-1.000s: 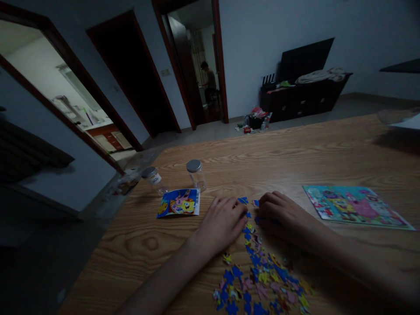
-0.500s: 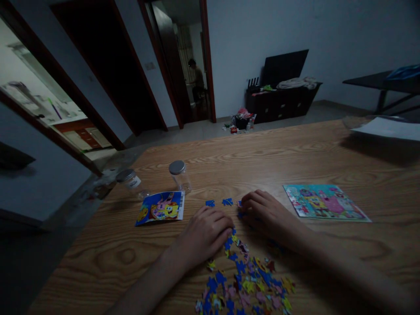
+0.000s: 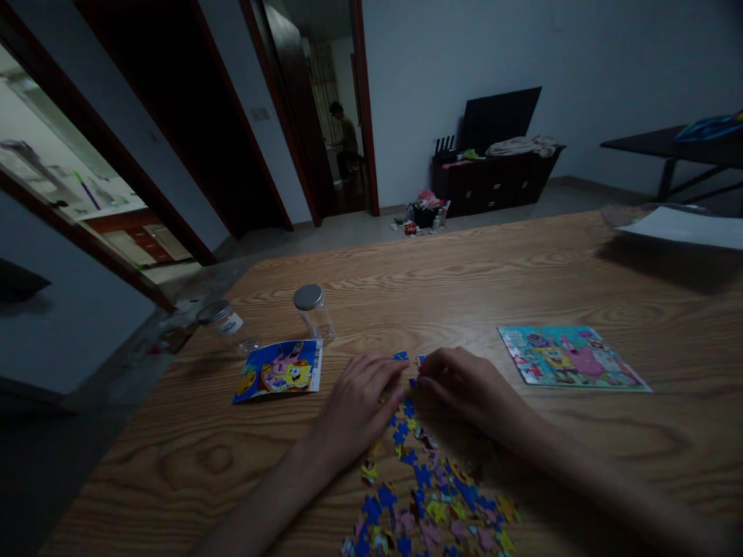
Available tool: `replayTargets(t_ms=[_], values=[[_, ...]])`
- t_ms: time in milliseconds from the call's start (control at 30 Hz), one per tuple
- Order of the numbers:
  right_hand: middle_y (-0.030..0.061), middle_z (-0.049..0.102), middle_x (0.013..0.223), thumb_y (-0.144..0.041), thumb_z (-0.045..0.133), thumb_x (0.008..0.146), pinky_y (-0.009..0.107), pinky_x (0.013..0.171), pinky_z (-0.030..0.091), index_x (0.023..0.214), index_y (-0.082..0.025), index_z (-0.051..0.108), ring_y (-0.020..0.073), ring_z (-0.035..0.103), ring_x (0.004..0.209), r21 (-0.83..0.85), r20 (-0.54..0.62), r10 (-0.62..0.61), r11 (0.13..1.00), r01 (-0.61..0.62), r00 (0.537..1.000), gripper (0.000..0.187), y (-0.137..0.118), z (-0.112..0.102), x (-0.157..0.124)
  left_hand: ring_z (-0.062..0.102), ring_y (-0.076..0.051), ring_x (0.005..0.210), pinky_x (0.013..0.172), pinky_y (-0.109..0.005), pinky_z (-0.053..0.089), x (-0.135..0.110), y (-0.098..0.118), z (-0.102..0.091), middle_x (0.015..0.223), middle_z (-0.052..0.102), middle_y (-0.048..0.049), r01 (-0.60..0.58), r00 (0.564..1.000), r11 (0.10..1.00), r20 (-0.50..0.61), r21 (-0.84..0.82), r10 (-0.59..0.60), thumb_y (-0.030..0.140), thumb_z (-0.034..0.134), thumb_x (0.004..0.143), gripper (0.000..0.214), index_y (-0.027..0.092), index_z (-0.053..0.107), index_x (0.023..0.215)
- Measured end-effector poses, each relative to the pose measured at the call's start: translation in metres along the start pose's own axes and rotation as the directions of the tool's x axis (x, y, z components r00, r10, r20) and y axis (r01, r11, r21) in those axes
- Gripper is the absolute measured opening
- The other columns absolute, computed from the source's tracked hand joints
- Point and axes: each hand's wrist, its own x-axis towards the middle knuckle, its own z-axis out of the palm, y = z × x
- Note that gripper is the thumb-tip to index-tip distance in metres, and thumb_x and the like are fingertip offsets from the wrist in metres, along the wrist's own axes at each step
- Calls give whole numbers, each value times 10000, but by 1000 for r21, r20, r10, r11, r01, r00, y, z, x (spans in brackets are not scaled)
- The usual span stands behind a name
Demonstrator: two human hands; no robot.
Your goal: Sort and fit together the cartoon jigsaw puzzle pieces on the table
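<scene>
My left hand [image 3: 365, 394] rests over the table with its fingers stretched toward a small row of puzzle pieces [image 3: 402, 356]. Its thumb stands apart from the index finger, and no piece shows between them. Just to the right, my right hand [image 3: 467, 383] has its fingers curled and pinched at a blue puzzle piece [image 3: 414, 382], partly hidden by the fingertips. A loose pile of blue, yellow and pink pieces [image 3: 435, 503] spreads below and between both hands.
A blue picture card [image 3: 279, 370] lies at left, near two clear jars with grey lids [image 3: 316, 313] [image 3: 226, 321]. At right lies a teal picture sheet [image 3: 572, 357]. White paper [image 3: 685, 224] sits at the table's far right. A person [image 3: 345, 139] sits beyond the doorway.
My left hand has moved slightly up and right, its fingertips now close to the right hand's and covering the leftmost piece of the row. The right hand's fingers have drawn inward. The view shifted slightly.
</scene>
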Motion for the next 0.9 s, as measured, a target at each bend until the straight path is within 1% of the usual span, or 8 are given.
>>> replayTargets(t_ms=[67, 167, 433, 533, 633, 733, 800, 900], values=[[43, 757, 953, -248, 569, 1058, 296, 714, 569, 1151, -228, 643, 182, 716, 834, 189, -2, 109, 976, -106, 994, 121, -8, -1, 1, 679, -253, 1137, 1024, -464, 522, -1, 7, -1, 1204, 758, -42, 46, 998, 997, -41, -67, -49, 273, 627, 1060, 221, 254, 647, 1279], [50, 768, 980, -295, 622, 1033, 317, 757, 583, 1075, -236, 697, 200, 725, 899, 404, 26, 215, 891, -207, 976, 104, -18, -5, 3, 694, -242, 1059, 973, -440, 519, -2, 12, -4, 1112, 771, -12, 61, 993, 991, -92, -116, -72, 316, 620, 1072, 156, 279, 684, 1209], [19, 748, 922, -250, 710, 968, 304, 745, 572, 1008, -230, 710, 172, 695, 836, 539, 139, 216, 803, -257, 966, 44, -26, -5, 2, 702, -231, 1057, 1016, -445, 504, -1, 11, -8, 1102, 784, -1, 27, 993, 982, -107, -188, -48, 284, 585, 1089, 193, 303, 725, 1221], [22, 743, 933, -248, 702, 969, 305, 740, 575, 1050, -230, 688, 171, 702, 841, 577, 131, 218, 777, -253, 967, 84, -26, -1, 0, 710, -232, 1057, 1007, -439, 527, -2, 11, -7, 1101, 790, -1, 95, 987, 962, -99, -255, -124, 283, 635, 1061, 168, 305, 744, 1187], [30, 758, 962, -269, 700, 975, 325, 755, 594, 1238, -245, 633, 186, 720, 872, 607, 148, 232, 746, -273, 961, 273, -26, -1, 0, 737, -236, 997, 936, -418, 574, -1, 10, -7, 1038, 797, -13, 190, 965, 920, -107, -344, -239, 299, 712, 1006, 109, 271, 762, 1099], [49, 775, 1015, -271, 694, 983, 342, 771, 599, 1203, -252, 677, 195, 724, 895, 560, 152, 216, 785, -264, 965, 221, -26, -4, 1, 757, -237, 957, 914, -414, 600, 0, 8, -6, 986, 806, -17, 224, 954, 877, -89, -424, -287, 301, 724, 989, 80, 256, 779, 1025], [53, 777, 1011, -267, 687, 990, 342, 765, 597, 1123, -249, 711, 193, 720, 880, 520, 128, 207, 819, -244, 970, 136, -26, -6, 2, 764, -237, 986, 931, -417, 610, 0, 7, -6, 1014, 815, -20, 225, 956, 858, -67, -462, -287, 295, 690, 1008, 108, 264, 787, 1046], [46, 770, 983, -268, 681, 993, 338, 766, 606, 1130, -246, 702, 192, 719, 872, 497, 92, 215, 836, -232, 972, 141, -26, -7, 4, 775, -231, 980, 912, -408, 633, 0, 7, -4, 1043, 818, -23, 217, 961, 849, -48, -483, -272, 299, 697, 1005, 134, 269, 776, 1109]])
